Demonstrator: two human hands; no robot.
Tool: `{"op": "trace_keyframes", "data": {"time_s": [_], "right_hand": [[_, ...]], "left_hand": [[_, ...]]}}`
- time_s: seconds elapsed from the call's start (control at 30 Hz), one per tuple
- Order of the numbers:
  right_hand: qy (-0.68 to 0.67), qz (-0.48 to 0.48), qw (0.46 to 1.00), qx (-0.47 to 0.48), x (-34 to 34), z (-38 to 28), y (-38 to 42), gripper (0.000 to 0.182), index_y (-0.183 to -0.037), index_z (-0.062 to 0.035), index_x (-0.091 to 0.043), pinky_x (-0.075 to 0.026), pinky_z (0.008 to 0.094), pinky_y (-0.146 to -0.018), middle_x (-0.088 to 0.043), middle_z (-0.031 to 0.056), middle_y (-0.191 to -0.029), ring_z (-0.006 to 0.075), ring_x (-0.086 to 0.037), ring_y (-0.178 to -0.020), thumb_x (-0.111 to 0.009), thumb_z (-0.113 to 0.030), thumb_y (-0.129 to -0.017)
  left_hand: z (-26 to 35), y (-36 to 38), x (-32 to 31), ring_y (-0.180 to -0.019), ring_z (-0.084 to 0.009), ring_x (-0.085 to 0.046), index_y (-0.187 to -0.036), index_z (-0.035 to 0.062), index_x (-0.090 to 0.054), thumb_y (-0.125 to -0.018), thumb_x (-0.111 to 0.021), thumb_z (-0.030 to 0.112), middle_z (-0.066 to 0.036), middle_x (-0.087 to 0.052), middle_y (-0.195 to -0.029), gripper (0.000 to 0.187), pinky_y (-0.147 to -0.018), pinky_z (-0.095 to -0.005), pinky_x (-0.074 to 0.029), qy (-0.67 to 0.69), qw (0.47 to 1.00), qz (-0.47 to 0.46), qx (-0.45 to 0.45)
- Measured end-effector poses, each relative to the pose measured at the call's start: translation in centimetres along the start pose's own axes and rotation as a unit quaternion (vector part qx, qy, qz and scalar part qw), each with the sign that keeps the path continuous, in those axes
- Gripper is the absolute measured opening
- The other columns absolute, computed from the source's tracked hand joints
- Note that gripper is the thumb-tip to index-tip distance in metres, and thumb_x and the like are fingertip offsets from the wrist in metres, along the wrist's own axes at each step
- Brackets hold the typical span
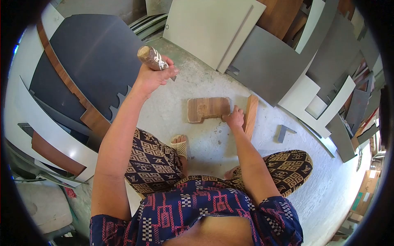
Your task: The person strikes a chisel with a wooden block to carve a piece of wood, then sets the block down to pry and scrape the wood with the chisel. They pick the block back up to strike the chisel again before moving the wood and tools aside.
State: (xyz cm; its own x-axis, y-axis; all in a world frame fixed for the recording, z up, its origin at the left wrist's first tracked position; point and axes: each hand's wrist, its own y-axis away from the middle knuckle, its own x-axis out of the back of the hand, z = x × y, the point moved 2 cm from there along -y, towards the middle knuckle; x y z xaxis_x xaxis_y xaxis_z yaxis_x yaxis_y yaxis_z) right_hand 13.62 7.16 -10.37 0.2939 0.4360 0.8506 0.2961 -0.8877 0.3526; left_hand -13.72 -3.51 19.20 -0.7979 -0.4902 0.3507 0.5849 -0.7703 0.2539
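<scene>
My left hand point(155, 77), raised over the floor, is closed around a tool point(150, 57) with a thick, worn wooden handle wrapped in white. A short dark metal end sticks out beyond the fingers. On the floor in front of me lies a flat brown wooden piece point(208, 108) with a notch in its near edge. My right hand point(234, 119) is at that piece's right end, with the thumb and fingers at its near corner. Just right of this hand lies a lighter wooden bar point(251, 112).
A grey metal angle piece point(284, 133) lies on the concrete floor point(213, 153) at the right. Large dark panels point(82, 53) stand at the left, pale and grey boards point(209, 28) at the far side, and a pile of cut sheets point(336, 61) at the right.
</scene>
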Motion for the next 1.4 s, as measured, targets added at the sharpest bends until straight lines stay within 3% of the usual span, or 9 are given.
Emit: {"op": "trace_keyframes", "data": {"time_s": [0.1, 0.4, 0.63, 0.87, 1.0, 1.17, 1.27, 1.37, 1.4], "right_hand": [[-0.033, -0.058, 0.998, 0.009, -0.1, -0.7, 0.8, 0.094, -0.142, -0.0166, -0.024, -0.045, 0.0448, -0.093, -0.042, 0.0177, -0.123, 0.0377, -0.043, -0.118, -0.079, -0.024, -0.066], [0.107, -0.038, 0.987, 0.112, -2.2, -1.2, 0.5, 0.09, -0.142, -0.0189, -0.024, -0.051, 0.0415, -0.083, -0.044, 0.0147, -0.118, 0.0327, -0.052, -0.107, -0.077, -0.03, -0.07], [0.115, -0.009, 0.983, 0.142, -4.8, -0.2, -0.9, 0.078, -0.138, -0.0047, -0.027, -0.052, 0.0391, -0.079, -0.046, 0.0186, -0.114, 0.0346, -0.055, -0.101, -0.07, -0.023, -0.076], [0.105, 0.026, 0.989, 0.104, -4.2, 0.5, 0.7, 0.076, -0.137, -0.0035, -0.03, -0.05, 0.0414, -0.082, -0.048, 0.0181, -0.113, 0.0349, -0.054, -0.102, -0.069, -0.021, -0.075], [0.079, -0.012, 0.994, 0.073, -1.9, 0.9, 1.4, 0.073, -0.135, -0.0047, -0.031, -0.05, 0.0425, -0.081, -0.047, 0.0174, -0.114, 0.0348, -0.053, -0.106, -0.069, -0.023, -0.076], [0.021, 0.046, 0.997, 0.052, 1.7, 1.2, 1.9, 0.074, -0.136, -0.0092, -0.033, -0.048, 0.0417, -0.085, -0.047, 0.0168, -0.115, 0.0351, -0.052, -0.107, -0.071, -0.021, -0.073], [-0.005, 0.104, 0.994, 0.016, 4.1, 2.3, 3.0, 0.075, -0.135, -0.0104, -0.034, -0.045, 0.0428, -0.089, -0.047, 0.0165, -0.115, 0.0347, -0.049, -0.111, -0.073, -0.02, -0.072], [-0.01, 0.105, 0.993, -0.058, 6.6, 3.4, 5.7, 0.083, -0.137, -0.0108, -0.031, -0.042, 0.0444, -0.093, -0.047, 0.0164, -0.116, 0.0342, -0.046, -0.114, -0.076, -0.02, -0.068], [-0.009, 0.091, 0.992, -0.09, 7.0, 3.9, 6.8, 0.087, -0.138, -0.011, -0.029, -0.041, 0.0448, -0.094, -0.047, 0.0164, -0.117, 0.0343, -0.045, -0.115, -0.078, -0.02, -0.066]], "left_hand": [[0.4, 0.1, -0.4, -0.079, -0.0103, -0.056, -0.092, 0.0134, -0.06, -0.075, -0.076, 0.023, 0.003, -0.061, -0.087, 0.025, -0.067, -0.0292, -0.046, -0.002, 1.0, -0.007, -0.001], [0.2, -0.2, -0.8, -0.08, -0.0106, -0.057, -0.094, 0.0135, -0.059, -0.075, -0.076, 0.023, 0.002, -0.062, -0.088, 0.027, -0.066, -0.0282, -0.047, -0.012, 1.0, -0.018, 0.02], [-0.1, -0.3, -1.4, -0.077, -0.0125, -0.058, -0.094, 0.0123, -0.059, -0.074, -0.077, 0.028, 0.0, -0.062, -0.088, 0.032, -0.064, -0.028, -0.049, -0.028, 0.999, -0.023, 0.016], [-0.8, -0.4, -3.0, -0.069, -0.0135, -0.059, -0.094, 0.0094, -0.059, -0.07, -0.08, 0.036, -0.003, -0.063, -0.084, 0.041, -0.058, -0.0278, -0.05, -0.084, 0.995, -0.026, 0.053], [-4.6, -0.2, -6.0, -0.056, -0.0113, -0.054, -0.085, 0.0037, -0.061, -0.066, -0.082, 0.025, -0.005, -0.063, -0.072, 0.035, -0.048, -0.0272, -0.046, -0.03, 0.999, -0.009, 0.038], [-11.4, 0.2, -11.5, -0.055, -0.0114, -0.056, -0.083, 0.002, -0.062, -0.065, -0.081, 0.015, -0.006, -0.063, -0.071, 0.03, -0.047, -0.027, -0.046, 0.024, 0.998, 0.005, 0.052], [-15.6, -0.4, -13.6, -0.059, -0.0135, -0.059, -0.084, 0.0008, -0.062, -0.065, -0.08, 0.012, -0.007, -0.064, -0.072, 0.028, -0.052, -0.0285, -0.049, 0.057, 0.998, -0.002, -0.009], [-16.3, 0.3, -15.1, -0.069, -0.0167, -0.063, -0.085, 0.0002, -0.063, -0.065, -0.079, 0.011, -0.008, -0.066, -0.077, 0.028, -0.062, -0.0314, -0.051, 0.118, 0.987, 0.007, 0.105], [-17.0, 0.4, -15.3, -0.071, -0.0175, -0.064, -0.086, -0.0002, -0.063, -0.065, -0.079, 0.011, -0.009, -0.067, -0.079, 0.028, -0.064, -0.0318, -0.051, 0.096, 0.991, 0.009, 0.092]]}}
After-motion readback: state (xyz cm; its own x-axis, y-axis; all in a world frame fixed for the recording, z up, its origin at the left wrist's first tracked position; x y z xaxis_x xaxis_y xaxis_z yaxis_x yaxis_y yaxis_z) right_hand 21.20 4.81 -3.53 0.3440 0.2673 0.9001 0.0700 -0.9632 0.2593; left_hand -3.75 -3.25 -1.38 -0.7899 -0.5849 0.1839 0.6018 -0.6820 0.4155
